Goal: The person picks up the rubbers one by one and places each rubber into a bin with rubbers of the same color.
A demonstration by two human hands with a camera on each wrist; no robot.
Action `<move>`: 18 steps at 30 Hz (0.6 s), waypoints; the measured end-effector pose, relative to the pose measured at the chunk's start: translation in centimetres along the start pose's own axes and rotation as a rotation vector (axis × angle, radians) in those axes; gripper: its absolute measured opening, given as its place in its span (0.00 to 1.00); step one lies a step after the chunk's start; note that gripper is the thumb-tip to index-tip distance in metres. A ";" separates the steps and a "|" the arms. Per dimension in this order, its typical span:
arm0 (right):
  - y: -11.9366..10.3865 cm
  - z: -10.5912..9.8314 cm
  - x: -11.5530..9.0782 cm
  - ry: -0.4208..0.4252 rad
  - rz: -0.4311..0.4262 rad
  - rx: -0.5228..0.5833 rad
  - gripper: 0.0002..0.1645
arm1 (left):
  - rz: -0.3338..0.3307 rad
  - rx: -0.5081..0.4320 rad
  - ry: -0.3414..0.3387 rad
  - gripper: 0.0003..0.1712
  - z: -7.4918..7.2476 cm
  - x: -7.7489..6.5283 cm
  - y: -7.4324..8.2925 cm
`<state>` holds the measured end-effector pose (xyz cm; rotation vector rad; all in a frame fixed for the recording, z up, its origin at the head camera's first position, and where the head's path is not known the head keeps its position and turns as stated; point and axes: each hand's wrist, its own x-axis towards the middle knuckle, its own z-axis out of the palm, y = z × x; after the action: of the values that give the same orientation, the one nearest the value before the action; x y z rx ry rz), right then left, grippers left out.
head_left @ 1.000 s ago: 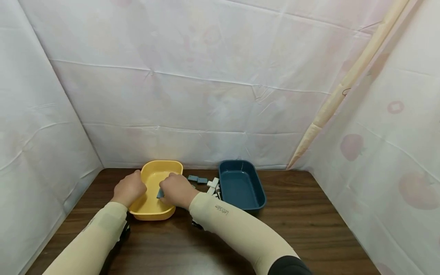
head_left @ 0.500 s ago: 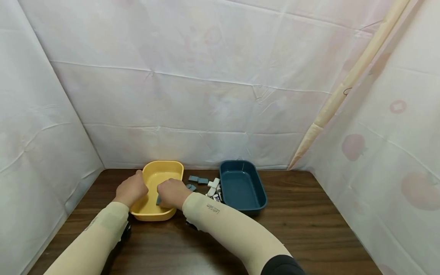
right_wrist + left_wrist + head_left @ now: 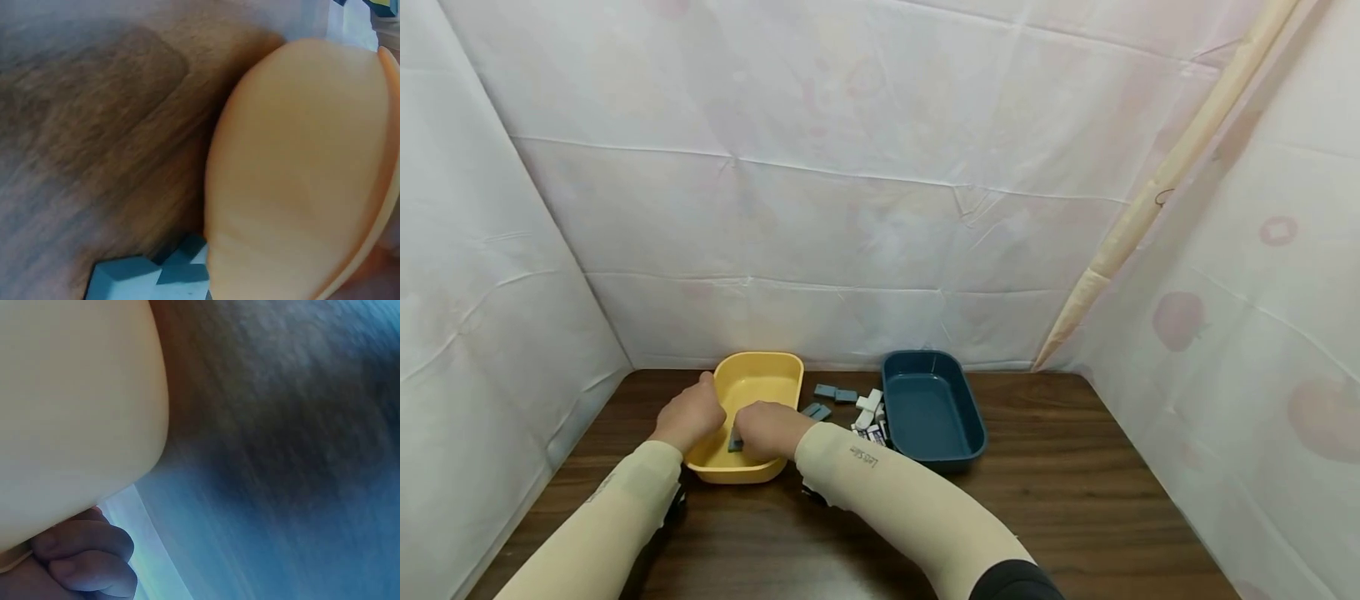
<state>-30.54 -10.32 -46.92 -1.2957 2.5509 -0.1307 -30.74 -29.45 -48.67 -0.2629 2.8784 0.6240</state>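
A yellow tray [image 3: 752, 364] stands on the table, left of the middle. My left hand [image 3: 690, 414] grips its left rim; in the left wrist view, curled fingers [image 3: 94, 562] show beside the tray's pale outer wall [image 3: 75, 406]. Inside the tray, low over its floor, my right hand [image 3: 770, 431] holds a small blue-grey rectangular block [image 3: 734, 445], mostly hidden by the fingers. More blue-grey blocks [image 3: 836, 393] lie right of the tray. The right wrist view shows the tray's outer wall [image 3: 294, 169] and some blocks [image 3: 125, 278] beside it.
A dark blue tray [image 3: 934, 454] stands to the right. Against its left side lies a pile of small white pieces [image 3: 867, 407], some with dark markings. The brown wooden table [image 3: 1075, 467] ends at white fabric walls [image 3: 850, 208] behind and at the sides.
My right hand has moved left and nearer within the yellow tray, carrying the blue-grey block. More blocks beside the tray have come into sight. The left hand keeps its place on the rim.
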 end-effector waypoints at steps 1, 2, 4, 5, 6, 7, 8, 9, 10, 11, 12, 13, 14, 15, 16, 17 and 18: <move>-0.1 0.0 0.1 -0.010 -0.018 0.004 0.27 | 0.000 -0.003 -0.001 0.40 0.0 -0.1 0.0; -0.1 0.1 0.1 -0.015 -0.037 -0.002 0.26 | 0.001 -0.003 -0.002 0.39 0.0 -0.2 0.1; -0.3 0.2 0.3 -0.026 -0.078 -0.021 0.22 | 0.009 -0.004 -0.002 0.38 0.0 -0.3 0.0; -0.3 0.3 0.4 -0.026 -0.095 -0.036 0.19 | 0.015 -0.001 0.002 0.38 0.1 -0.3 0.0; -0.4 0.4 0.5 -0.029 -0.103 -0.045 0.18 | 0.019 -0.001 0.005 0.37 0.2 -0.3 0.0; -0.4 0.5 0.6 -0.030 -0.109 -0.063 0.16 | 0.018 0.000 0.010 0.37 0.2 -0.3 0.0; -0.4 0.6 0.7 -0.030 -0.115 -0.082 0.15 | 0.021 -0.001 0.015 0.36 0.2 -0.3 0.0; -0.4 0.7 0.8 -0.031 -0.124 -0.099 0.15 | 0.023 -0.004 0.018 0.36 0.3 -0.2 0.0; -0.4 0.8 0.9 -0.028 -0.130 -0.119 0.16 | 0.023 -0.005 0.023 0.36 0.3 -0.2 0.1; -0.4 0.8 0.9 -0.030 -0.133 -0.131 0.17 | 0.022 -0.004 0.027 0.36 0.3 -0.2 0.1; -0.4 0.7 1.0 -0.030 -0.140 -0.142 0.18 | 0.020 -0.005 0.028 0.36 0.3 -0.2 0.2; -0.4 0.7 1.0 -0.032 -0.146 -0.153 0.20 | 0.019 -0.003 0.030 0.35 0.2 -0.2 0.2; -0.4 0.7 1.1 -0.030 -0.155 -0.153 0.21 | 0.019 -0.002 0.031 0.35 0.2 -0.2 0.2; -0.3 0.7 1.1 -0.030 -0.162 -0.147 0.22 | 0.016 -0.002 0.029 0.34 0.1 -0.2 0.2; -0.3 0.7 1.1 -0.032 -0.165 -0.134 0.22 | 0.013 -0.002 0.028 0.33 0.1 -0.1 0.1; -0.3 0.6 1.1 -0.037 -0.168 -0.116 0.23 | 0.012 -0.005 0.027 0.32 0.1 -0.1 0.0; -0.3 0.6 1.2 -0.040 -0.172 -0.100 0.23 | 0.013 -0.010 0.021 0.32 0.1 0.0 -0.1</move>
<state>-30.80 -11.38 -47.70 -1.5391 2.4374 -0.0116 -30.71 -29.48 -48.85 -0.2541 2.9001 0.6419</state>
